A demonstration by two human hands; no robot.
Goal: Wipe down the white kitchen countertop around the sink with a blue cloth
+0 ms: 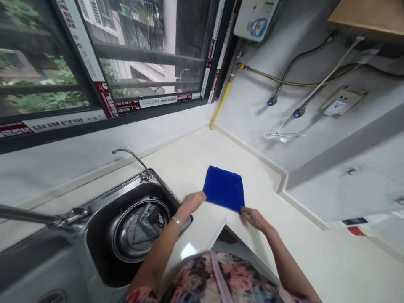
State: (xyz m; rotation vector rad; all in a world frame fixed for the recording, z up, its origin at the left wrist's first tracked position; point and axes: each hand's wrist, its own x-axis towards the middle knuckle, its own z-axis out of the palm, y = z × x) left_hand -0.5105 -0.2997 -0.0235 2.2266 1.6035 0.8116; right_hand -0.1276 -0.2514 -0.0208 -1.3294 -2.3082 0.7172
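Note:
A folded blue cloth [224, 187] lies flat on the cream countertop [189, 164] in the corner. My left hand [195, 200] pinches its near left corner, with a bracelet showing on that wrist. My right hand [252, 216] grips the near right corner of the same cloth. Both hands rest low on the counter, fingers closed on the cloth's edge.
A steel sink [104, 235] with a metal strainer bowl [139, 229] and a grey rag inside lies to the left, with a thin tap [134, 156] behind it. A window runs along the back. Hoses, a socket and a water heater [257, 19] hang on the right wall.

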